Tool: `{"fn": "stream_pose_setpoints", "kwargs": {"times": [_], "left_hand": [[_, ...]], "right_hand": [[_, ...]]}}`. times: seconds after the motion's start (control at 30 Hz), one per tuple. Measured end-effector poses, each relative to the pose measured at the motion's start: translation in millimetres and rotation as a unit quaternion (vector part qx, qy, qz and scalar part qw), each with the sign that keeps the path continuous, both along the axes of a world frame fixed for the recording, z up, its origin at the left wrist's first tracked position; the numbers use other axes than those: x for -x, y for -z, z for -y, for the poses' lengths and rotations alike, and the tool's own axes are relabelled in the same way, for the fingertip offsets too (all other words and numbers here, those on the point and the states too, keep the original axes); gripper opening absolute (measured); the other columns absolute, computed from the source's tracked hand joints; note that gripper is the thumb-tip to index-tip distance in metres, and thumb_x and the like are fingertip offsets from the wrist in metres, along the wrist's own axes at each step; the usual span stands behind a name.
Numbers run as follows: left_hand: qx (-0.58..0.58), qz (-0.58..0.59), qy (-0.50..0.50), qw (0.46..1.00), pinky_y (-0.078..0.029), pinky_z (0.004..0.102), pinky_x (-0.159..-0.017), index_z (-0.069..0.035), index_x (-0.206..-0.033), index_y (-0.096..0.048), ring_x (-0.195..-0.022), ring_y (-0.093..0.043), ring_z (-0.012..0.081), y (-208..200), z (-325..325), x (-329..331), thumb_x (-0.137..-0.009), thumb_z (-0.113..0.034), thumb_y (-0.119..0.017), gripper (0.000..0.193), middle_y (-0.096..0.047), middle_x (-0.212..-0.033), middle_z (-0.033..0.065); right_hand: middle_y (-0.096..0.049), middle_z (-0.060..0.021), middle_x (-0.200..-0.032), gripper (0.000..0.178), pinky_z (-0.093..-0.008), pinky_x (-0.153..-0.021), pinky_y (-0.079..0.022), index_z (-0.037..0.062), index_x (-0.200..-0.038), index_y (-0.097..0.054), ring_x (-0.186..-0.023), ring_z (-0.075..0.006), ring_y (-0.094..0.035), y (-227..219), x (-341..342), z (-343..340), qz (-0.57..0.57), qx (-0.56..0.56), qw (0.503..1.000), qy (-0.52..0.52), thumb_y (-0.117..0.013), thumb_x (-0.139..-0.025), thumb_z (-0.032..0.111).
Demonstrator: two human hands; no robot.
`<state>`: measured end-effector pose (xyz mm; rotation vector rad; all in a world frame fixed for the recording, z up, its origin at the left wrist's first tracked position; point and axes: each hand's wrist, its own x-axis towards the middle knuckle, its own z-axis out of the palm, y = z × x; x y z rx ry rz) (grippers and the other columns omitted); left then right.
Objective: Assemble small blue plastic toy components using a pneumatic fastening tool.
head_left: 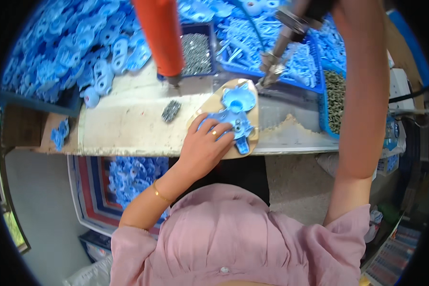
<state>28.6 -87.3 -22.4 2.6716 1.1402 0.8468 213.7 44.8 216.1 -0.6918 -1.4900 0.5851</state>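
My left hand (206, 143) presses a light blue plastic shell part (240, 120) onto a tan, rounded jig (251, 90) at the table's front edge. Its fingers curl over the part's left side and hide some of it. My right hand (346, 8), cut off by the top edge, grips the dark upper end of a power screwdriver (283, 45). Slanting down and left, the tool's metal nose stops just right of the jig's upper end, apart from the blue part. An orange-bodied power driver (159, 38) hangs upright left of the jig, touched by neither hand.
Blue shells (76, 43) heap up at the left. A tray of silver screws (196, 52), a basket of thin blue pieces (252, 43) and a bin of brownish small parts (336, 95) line the back and right. A small screw pile (171, 111) lies left of the jig.
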Motion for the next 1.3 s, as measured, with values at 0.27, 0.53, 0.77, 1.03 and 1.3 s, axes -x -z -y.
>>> {"fn": "stream_pose_setpoints", "kwargs": {"times": [0.27, 0.53, 0.77, 1.03, 1.3], "left_hand": [[0.301, 0.046, 0.050, 0.951, -0.048, 0.0407, -0.078, -0.005, -0.087, -0.071, -0.090, -0.064, 0.0310, -123.1, 28.4, 112.2, -0.074, -0.016, -0.080, 0.019, -0.071, -0.098, 0.0101], [0.377, -0.124, -0.153, 0.905, -0.049, 0.0415, -0.082, -0.002, -0.122, -0.066, -0.092, -0.064, 0.0332, -161.3, 72.0, 147.1, -0.075, -0.029, -0.082, 0.057, -0.071, -0.107, 0.0146], [0.339, -0.062, -0.009, 0.939, -0.048, 0.0412, -0.086, -0.005, -0.123, -0.067, -0.096, -0.064, 0.0348, -118.7, 16.2, 89.7, -0.087, -0.031, -0.077, 0.045, -0.070, -0.105, 0.0135], [0.205, 0.020, 0.098, 0.974, -0.052, 0.0419, -0.086, -0.009, -0.128, -0.064, -0.106, -0.064, 0.0332, -82.1, -30.9, -1.3, -0.087, -0.020, -0.076, 0.044, -0.066, -0.121, 0.0128], [0.077, 0.038, 0.102, 0.991, -0.056, 0.0374, -0.084, -0.003, -0.143, -0.051, -0.112, -0.065, 0.0340, -36.8, -39.0, -74.0, -0.083, -0.004, -0.072, 0.064, -0.057, -0.141, 0.0176]], "right_hand": [[-0.071, -0.0077, -0.101, 0.037, -0.0291, -0.075, -0.051, 0.0016, -0.109, -0.066, -0.090, -0.0146, -0.066, 57.7, -131.8, -107.5, 0.267, 0.116, 0.954, 0.066, -0.063, -0.097, 0.037], [-0.074, -0.0151, -0.106, 0.026, -0.0458, -0.086, -0.055, 0.0118, -0.111, -0.074, -0.101, -0.0342, -0.070, 209.4, -208.8, -201.3, 0.506, 0.154, 0.819, 0.222, -0.060, -0.093, 0.024], [-0.070, -0.0122, -0.122, 0.028, -0.0476, -0.092, -0.053, 0.0158, -0.112, -0.074, -0.110, -0.0353, -0.066, 223.6, -184.4, -222.9, 0.599, 0.294, 0.675, 0.316, -0.056, -0.096, 0.030], [-0.074, -0.0067, -0.085, 0.028, -0.0305, -0.076, -0.053, 0.0007, -0.091, -0.074, -0.081, -0.0132, -0.067, 160.8, -173.5, -96.5, 0.311, 0.296, 0.892, 0.140, -0.077, -0.084, 0.028], [-0.071, -0.0031, -0.102, 0.025, -0.0261, -0.077, -0.052, -0.0002, -0.111, -0.069, -0.087, -0.0079, -0.063, 149.9, -124.6, 63.0, 0.197, 0.507, 0.772, -0.329, -0.076, -0.090, 0.012]]}}
